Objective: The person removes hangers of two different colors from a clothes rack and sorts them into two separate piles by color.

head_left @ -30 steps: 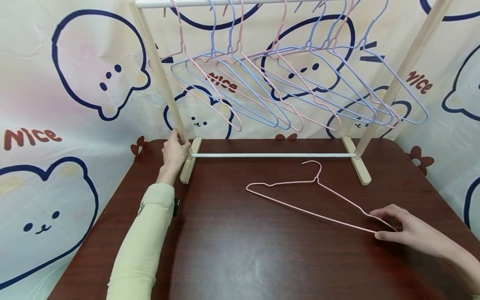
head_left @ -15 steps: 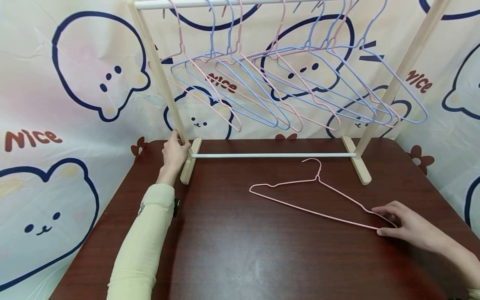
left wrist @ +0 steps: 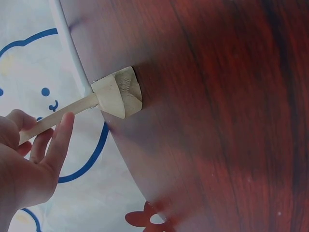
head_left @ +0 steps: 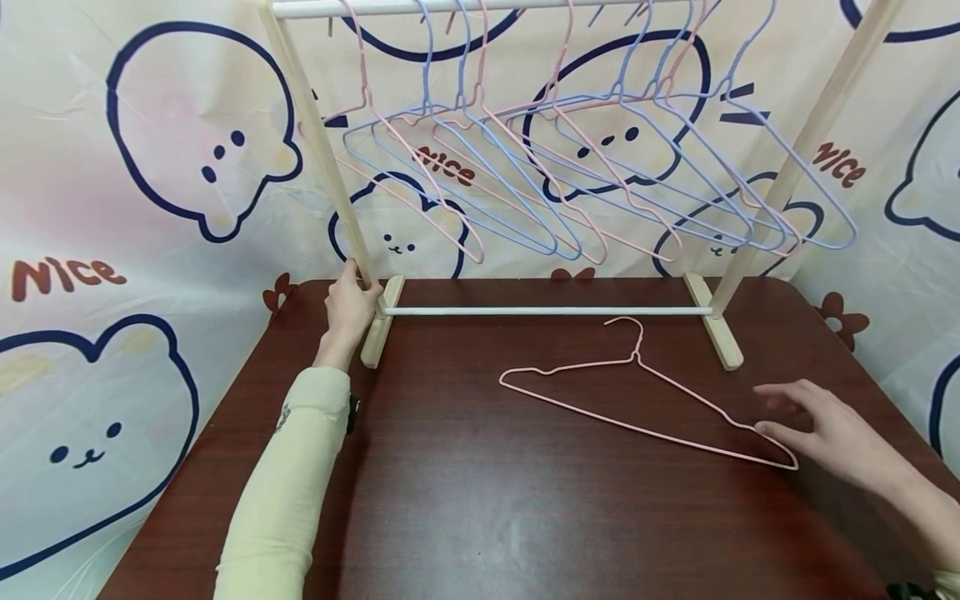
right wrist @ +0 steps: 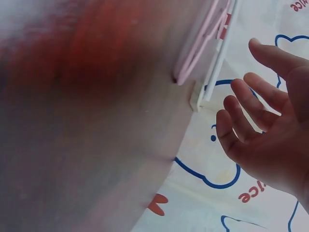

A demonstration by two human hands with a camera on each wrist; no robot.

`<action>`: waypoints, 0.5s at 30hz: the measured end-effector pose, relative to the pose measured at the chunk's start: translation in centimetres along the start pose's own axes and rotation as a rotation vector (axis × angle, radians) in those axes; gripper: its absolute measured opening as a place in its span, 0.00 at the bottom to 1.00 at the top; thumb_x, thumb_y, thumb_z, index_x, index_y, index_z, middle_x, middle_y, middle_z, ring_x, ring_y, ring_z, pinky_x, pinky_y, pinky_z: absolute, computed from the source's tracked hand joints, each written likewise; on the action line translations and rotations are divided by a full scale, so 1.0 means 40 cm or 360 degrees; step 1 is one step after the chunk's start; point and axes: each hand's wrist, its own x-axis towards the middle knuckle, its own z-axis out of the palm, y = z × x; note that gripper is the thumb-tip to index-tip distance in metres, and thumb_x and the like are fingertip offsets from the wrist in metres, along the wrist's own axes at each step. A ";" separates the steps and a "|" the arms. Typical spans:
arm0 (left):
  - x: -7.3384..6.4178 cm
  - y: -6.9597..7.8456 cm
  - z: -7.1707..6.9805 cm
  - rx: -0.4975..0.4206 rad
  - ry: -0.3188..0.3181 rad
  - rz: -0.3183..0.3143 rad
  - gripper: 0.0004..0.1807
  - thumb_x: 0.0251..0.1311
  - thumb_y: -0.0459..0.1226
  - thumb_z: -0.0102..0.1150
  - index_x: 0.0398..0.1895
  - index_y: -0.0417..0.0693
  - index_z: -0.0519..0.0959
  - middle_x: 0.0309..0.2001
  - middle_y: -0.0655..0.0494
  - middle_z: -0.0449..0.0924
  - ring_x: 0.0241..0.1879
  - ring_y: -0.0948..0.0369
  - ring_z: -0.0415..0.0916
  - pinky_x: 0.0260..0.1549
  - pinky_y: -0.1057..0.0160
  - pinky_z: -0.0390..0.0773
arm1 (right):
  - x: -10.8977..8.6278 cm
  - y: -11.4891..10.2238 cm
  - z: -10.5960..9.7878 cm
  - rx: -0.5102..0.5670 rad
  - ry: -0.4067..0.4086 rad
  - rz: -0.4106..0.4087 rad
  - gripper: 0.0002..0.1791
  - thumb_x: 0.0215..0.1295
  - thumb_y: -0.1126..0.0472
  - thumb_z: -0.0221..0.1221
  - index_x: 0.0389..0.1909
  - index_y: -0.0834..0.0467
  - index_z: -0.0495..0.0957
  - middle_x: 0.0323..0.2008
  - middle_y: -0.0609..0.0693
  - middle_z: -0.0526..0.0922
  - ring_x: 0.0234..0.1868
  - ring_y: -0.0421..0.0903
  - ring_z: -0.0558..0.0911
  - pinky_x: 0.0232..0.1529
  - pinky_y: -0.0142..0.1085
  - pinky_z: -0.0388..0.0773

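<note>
My left hand point(head_left: 349, 310) grips the lower part of the clothes rack's left wooden post point(head_left: 318, 137). Thumb and fingers lie round that post point(left wrist: 79, 105) in the left wrist view, just above its wooden foot point(left wrist: 118, 93). A pink wire hanger point(head_left: 635, 357) lies flat on the table before the rack, its hook towards the back. Beside the hanger's right end, my right hand point(head_left: 840, 433) has its fingers spread and holds nothing. The right wrist view shows that hand point(right wrist: 275, 116) with loosely bent fingers, away from the pink hanger point(right wrist: 182, 76).
Several pink and blue hangers point(head_left: 555, 250) hang from the rack's white top bar point(head_left: 311, 9). A white lower bar point(head_left: 547, 311) joins the rack's two feet. The dark brown table point(head_left: 480, 508) meets a patterned sheet point(head_left: 202, 100) behind and at the sides.
My right hand has let go of the pink hanger and lifted slightly off its right end. Before that, the hanger shifted slightly to the right. The left hand keeps its hold on the post.
</note>
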 end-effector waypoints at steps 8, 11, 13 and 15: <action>0.001 -0.001 0.000 -0.0002 0.0003 0.0020 0.15 0.71 0.39 0.51 0.56 0.43 0.68 0.53 0.38 0.80 0.46 0.40 0.82 0.45 0.43 0.82 | 0.026 -0.025 -0.028 -0.0014 0.0201 -0.0003 0.29 0.55 0.58 0.73 0.56 0.62 0.76 0.41 0.57 0.79 0.33 0.20 0.67 0.29 0.21 0.68; 0.001 -0.001 0.000 -0.0002 0.0000 0.0024 0.15 0.71 0.39 0.51 0.56 0.43 0.68 0.53 0.38 0.80 0.47 0.40 0.82 0.46 0.43 0.82 | 0.038 -0.036 -0.045 0.0023 0.0310 -0.0035 0.28 0.56 0.61 0.72 0.56 0.64 0.76 0.40 0.57 0.78 0.34 0.16 0.65 0.30 0.17 0.66; 0.001 0.000 0.000 -0.0001 0.0000 0.0022 0.15 0.71 0.39 0.51 0.56 0.43 0.67 0.53 0.38 0.80 0.47 0.40 0.82 0.46 0.43 0.82 | 0.046 -0.044 -0.057 0.0054 0.0382 -0.0031 0.27 0.56 0.63 0.71 0.57 0.65 0.76 0.40 0.56 0.77 0.35 0.15 0.65 0.31 0.15 0.66; 0.002 -0.001 0.000 -0.0004 0.0004 0.0018 0.16 0.70 0.38 0.52 0.57 0.44 0.67 0.53 0.38 0.80 0.47 0.40 0.82 0.47 0.43 0.82 | 0.054 -0.051 -0.069 0.0079 0.0435 0.0003 0.27 0.57 0.63 0.70 0.58 0.65 0.76 0.40 0.57 0.76 0.34 0.15 0.65 0.31 0.14 0.65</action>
